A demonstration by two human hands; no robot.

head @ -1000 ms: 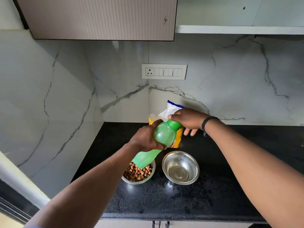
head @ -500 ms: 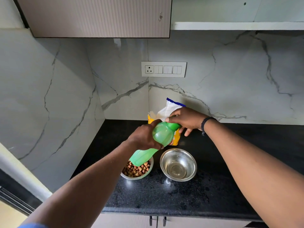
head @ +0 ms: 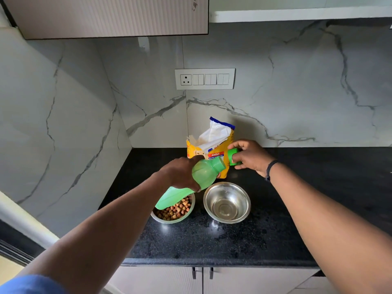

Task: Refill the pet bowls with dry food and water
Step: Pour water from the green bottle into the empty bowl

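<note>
Nearest to the person, the black counter (head: 212, 240) had two shiny metal bowls side by side. The left bowl (head: 169, 219) was full of brown dry food (head: 174, 210). The right bowl (head: 227, 202) sat just beside it and had only a little water at the bottom. Both bowls were in the same spots as a second ago.

Above the left bowl, the left hand (head: 180, 175) was wrapped tight around the middle of the green bottle (head: 191, 183). The bottle was tilted, with its bottom end low over the food bowl and its neck pointing up and to the right. The left hand held it the same way as before.

The big change was at the top of the bottle. A second ago, the right hand was on the cap, and the cap was on the bottle. Now the green cap (head: 233, 157) was off. The right hand (head: 249, 158) held it in curled fingers, a little to the right of the open neck and apart from it. A dark band (head: 270, 169) was on that wrist.

Farther back, the yellow food bag (head: 209, 145) stood open against the marble wall (head: 297, 92). More of the bag showed than before, since the right hand had moved off to the side. High on the wall was a white switch plate (head: 204, 79).
</note>
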